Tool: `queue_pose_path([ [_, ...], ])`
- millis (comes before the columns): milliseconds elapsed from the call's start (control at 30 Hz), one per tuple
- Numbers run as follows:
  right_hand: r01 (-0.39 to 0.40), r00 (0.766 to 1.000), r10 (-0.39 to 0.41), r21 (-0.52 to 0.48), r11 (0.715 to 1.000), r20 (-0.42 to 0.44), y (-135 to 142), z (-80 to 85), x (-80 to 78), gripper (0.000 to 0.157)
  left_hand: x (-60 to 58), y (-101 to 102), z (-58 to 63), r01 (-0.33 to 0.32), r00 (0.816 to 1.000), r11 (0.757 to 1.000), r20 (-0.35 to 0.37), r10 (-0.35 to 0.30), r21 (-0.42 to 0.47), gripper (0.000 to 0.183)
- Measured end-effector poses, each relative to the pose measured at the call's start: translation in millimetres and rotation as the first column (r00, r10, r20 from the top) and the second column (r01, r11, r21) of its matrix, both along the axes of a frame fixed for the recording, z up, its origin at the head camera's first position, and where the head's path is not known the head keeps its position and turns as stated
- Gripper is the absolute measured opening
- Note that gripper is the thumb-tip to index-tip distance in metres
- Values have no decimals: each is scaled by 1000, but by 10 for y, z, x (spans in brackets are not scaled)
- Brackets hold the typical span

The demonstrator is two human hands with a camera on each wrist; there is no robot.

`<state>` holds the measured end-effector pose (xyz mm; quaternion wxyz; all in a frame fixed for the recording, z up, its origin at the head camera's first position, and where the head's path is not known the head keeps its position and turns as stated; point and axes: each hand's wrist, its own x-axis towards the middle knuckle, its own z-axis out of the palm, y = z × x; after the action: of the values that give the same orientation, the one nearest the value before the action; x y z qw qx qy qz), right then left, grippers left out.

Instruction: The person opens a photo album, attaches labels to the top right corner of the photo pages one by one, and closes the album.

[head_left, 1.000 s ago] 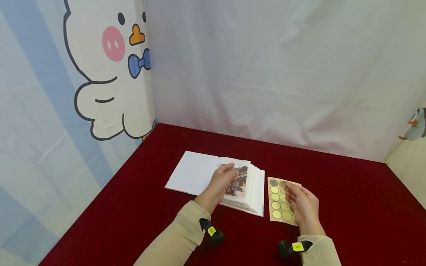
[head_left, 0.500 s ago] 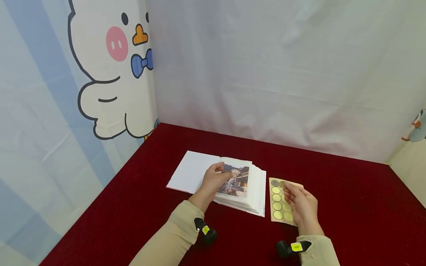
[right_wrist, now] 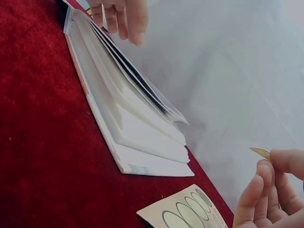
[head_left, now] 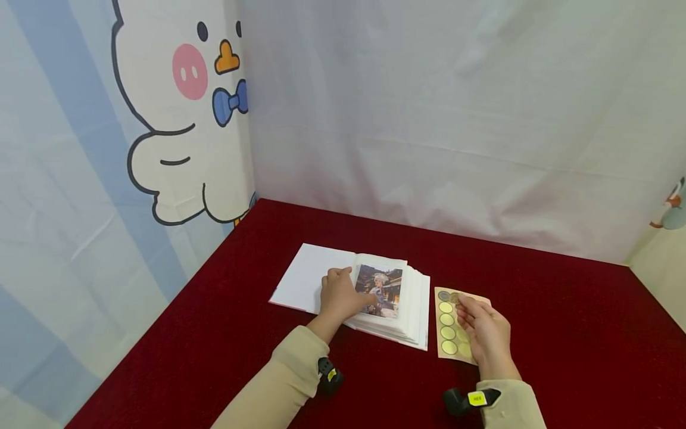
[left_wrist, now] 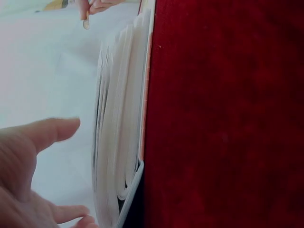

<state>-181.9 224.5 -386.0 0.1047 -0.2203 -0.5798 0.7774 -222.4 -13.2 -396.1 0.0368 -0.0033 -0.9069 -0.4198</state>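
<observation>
An open photo album (head_left: 305, 277) lies on the table, a photo (head_left: 388, 283) of a person in pale headwear in its top page pocket. My left hand (head_left: 342, 296) is at the photo's left side, thumb reaching over its lower part, other fingers spread apart; whether the thumb touches the page, I cannot tell. Between right thumb and fingertips, my right hand (head_left: 490, 336) pinches a small round gold sticker (right_wrist: 259, 152). Below that hand lies a sheet of round gold stickers (head_left: 447, 319), its right part hidden by the hand.
Dark red cloth (head_left: 225, 339) covers the table. A pale curtain (head_left: 455, 119) stands along the back, and a curtain with a cartoon bird (head_left: 166, 113) is at the left. The sticker sheet lies just right of the album.
My left hand has moved left across the photo, uncovering most of it, and its fingers have spread. The right hand keeps its pinch and has barely moved.
</observation>
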Motion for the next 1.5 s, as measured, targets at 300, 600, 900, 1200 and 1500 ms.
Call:
queue_pose_path([
  [300, -13, 1000, 13, 0, 1000, -2, -10, 16, -18, 13, 48, -5, 7, 87, 993, 980, 89, -72, -181, 98],
  [600, 5, 1000, -5, -2, 1000, 13, -30, 13, -33, 9, 61, 22, -14, 116, 989, 953, 118, -86, -280, 101],
  [900, 17, 1000, -17, -23, 1000, -8, -55, 11, -91, 15, 74, 44, -12, 90, 993, 948, 102, -62, -306, 102],
  [1200, -48, 998, 49, 24, 999, -38, -107, 3, -177, 20, 85, 85, 4, 72, 994, 943, 98, -43, -324, 101],
  [1500, -98, 995, 100, 48, 994, -27, -202, -1, -250, 11, 75, 97, -2, 66, 995, 938, 94, -36, -340, 102],
])
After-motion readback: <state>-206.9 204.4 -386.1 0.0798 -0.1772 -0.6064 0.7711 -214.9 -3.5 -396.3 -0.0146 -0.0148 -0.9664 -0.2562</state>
